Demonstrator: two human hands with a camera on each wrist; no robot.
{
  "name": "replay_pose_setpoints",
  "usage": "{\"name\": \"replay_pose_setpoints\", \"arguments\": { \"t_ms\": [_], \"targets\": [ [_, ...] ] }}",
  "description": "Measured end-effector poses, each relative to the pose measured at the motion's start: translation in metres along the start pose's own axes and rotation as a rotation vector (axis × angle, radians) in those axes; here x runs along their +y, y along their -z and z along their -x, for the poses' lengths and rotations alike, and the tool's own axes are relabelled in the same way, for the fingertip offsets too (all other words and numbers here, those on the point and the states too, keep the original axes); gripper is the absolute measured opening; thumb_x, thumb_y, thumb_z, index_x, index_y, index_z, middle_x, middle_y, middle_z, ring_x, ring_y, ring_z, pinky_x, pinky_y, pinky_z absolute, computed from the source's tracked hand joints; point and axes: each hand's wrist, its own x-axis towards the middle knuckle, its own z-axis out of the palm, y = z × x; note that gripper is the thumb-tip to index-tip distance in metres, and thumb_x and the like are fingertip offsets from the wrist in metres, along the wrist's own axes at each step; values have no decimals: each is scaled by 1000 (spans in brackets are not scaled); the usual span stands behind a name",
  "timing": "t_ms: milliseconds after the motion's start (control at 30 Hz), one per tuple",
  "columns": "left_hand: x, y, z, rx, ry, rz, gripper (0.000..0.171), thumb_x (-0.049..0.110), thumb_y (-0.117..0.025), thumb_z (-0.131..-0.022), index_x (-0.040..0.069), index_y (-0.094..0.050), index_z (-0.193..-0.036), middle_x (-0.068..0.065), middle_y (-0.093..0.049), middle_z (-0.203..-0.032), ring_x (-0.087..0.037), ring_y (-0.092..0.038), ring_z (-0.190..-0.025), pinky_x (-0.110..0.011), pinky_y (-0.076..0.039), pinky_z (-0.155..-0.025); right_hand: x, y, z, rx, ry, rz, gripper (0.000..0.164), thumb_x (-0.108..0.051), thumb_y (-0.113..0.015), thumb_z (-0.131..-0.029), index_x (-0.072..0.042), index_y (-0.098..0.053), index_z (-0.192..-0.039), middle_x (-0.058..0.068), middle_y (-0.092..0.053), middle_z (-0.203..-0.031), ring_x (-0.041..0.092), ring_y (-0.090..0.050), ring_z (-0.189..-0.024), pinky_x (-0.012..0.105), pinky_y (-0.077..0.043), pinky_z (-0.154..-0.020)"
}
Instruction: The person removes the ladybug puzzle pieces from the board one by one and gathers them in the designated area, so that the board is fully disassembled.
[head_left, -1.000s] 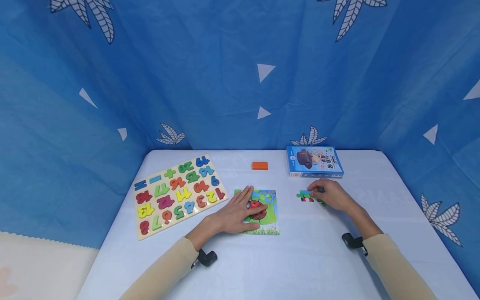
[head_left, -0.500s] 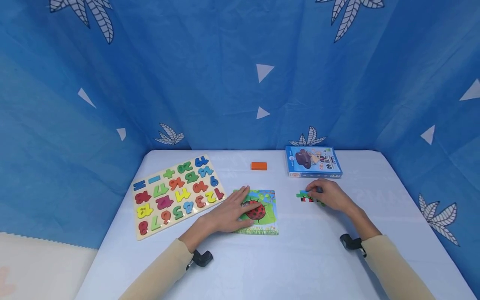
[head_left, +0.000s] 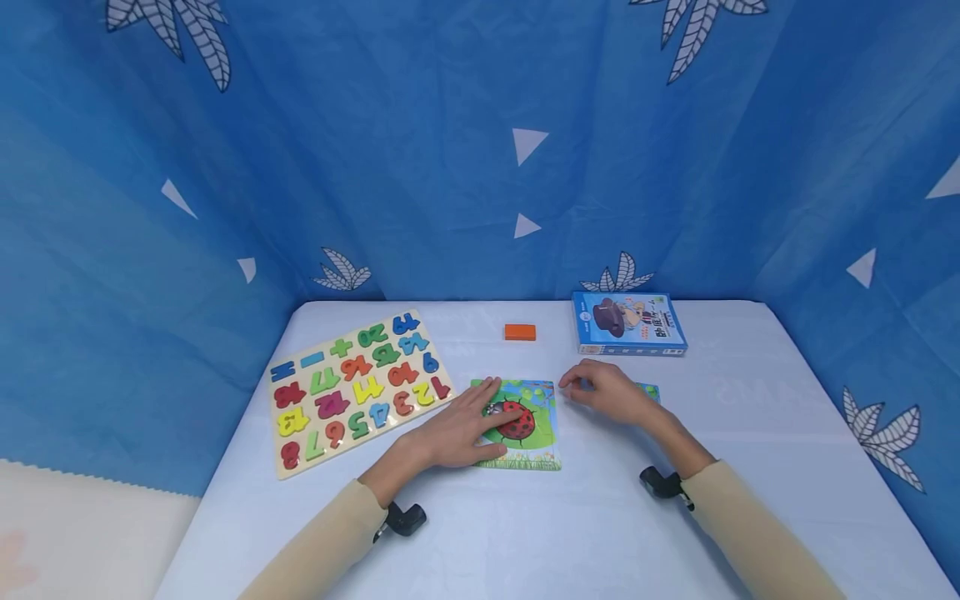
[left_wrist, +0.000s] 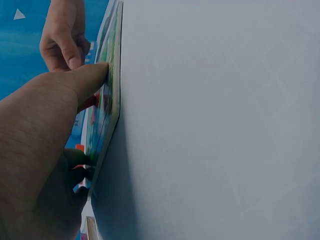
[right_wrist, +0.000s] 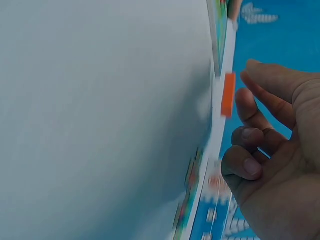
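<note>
My left hand (head_left: 457,429) rests flat with spread fingers on a ladybug jigsaw puzzle (head_left: 538,454) in its square tray, covering its left part. In the left wrist view its thumb lies on the near edge of the puzzle (left_wrist: 111,95). My right hand (head_left: 611,392) hovers just past the puzzle's upper right corner, fingers loosely bent. The right wrist view shows nothing between thumb and fingertips of this hand (right_wrist: 285,130). Loose puzzle pieces (head_left: 649,390) lie behind the right hand, mostly hidden by it; those pieces (right_wrist: 192,175) look blurred in the right wrist view.
To the left lies a wooden number board (head_left: 360,387) with colourful numerals. An orange block (head_left: 520,332) sits beyond the puzzle. A blue game box (head_left: 628,323) stands at the back right of the white table (head_left: 517,542). Blue curtains (head_left: 450,167) enclose the back and sides.
My right hand has moved left from the loose pieces towards the puzzle's upper right corner. The left hand slid slightly left, uncovering more of the ladybug, and stays on the puzzle.
</note>
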Motion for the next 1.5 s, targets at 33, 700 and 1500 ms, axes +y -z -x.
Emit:
{"name": "replay_pose_setpoints", "arguments": {
  "t_ms": [33,700,1500],
  "targets": [
    [0,0,0,0,2,-5,63,60,-48,-100,38,-33,-157,-15,-3,-169,-28,0,-156,-47,-15,-125,-3,-3,-3,-11,17,-3,13,-15,-70,-95,-16,-75,-106,-7,-61,-89,13,-54,-83,28,-47,-71],
    [-17,20,11,1,-15,-153,68,70,-52,-93,43,-38,-153,-14,-23,-166,-29,-18,-154,-60,-15,-121,-42,-47,-37,-199,99,16,26,-23,-70,-96,-18,-74,-121,-12,-65,-100,5,-57,-87,27,-51,-79],
    [-21,18,10,-58,22,-190,70,79,-47,-88,48,-38,-150,-15,-10,-168,-29,-8,-156,-63,-10,-121,-61,-60,-42,-165,62,-6,23,-19,-70,-96,-15,-76,-118,-7,-61,-97,10,-54,-83,28,-48,-74]
  ]
}}
